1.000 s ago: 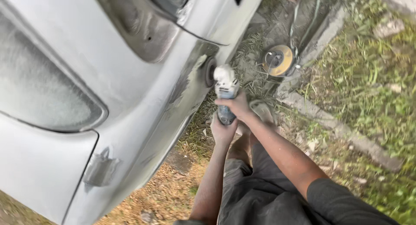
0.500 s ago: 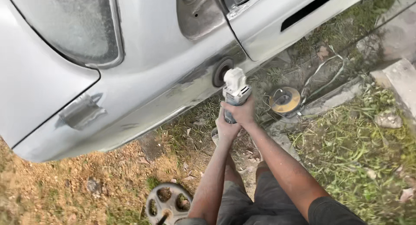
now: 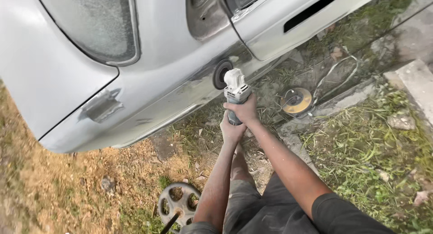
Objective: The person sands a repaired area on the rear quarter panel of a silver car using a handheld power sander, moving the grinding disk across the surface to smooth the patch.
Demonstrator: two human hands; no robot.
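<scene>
Both hands are locked on one white-and-grey handheld angle grinder at centre frame. The right hand is clenched round the upper part of the grinder's body, and the left hand is wrapped tight just below it, so the two hands are stacked and touching. The grinder's head sits against the lower edge of the silver car body panel, just beside the round black filler opening.

Compared with half a second back, the view has slid: the car fills more of the upper left, the grinder head has lifted closer to that black opening, and the grey spoked metal wheel at the bottom of the frame has drifted right, still cut off by the lower edge. A second ago it was not in sight at all.

Now the count. One grinder. One frosted rear side window at the upper left. One sanded-over door handle at left of centre. One long black slot in the door panel at the upper right. One yellow round disc-shaped tool lies on the ground right of the hands, well apart from them. One grey concrete slab sits at the right edge amid grass.
</scene>
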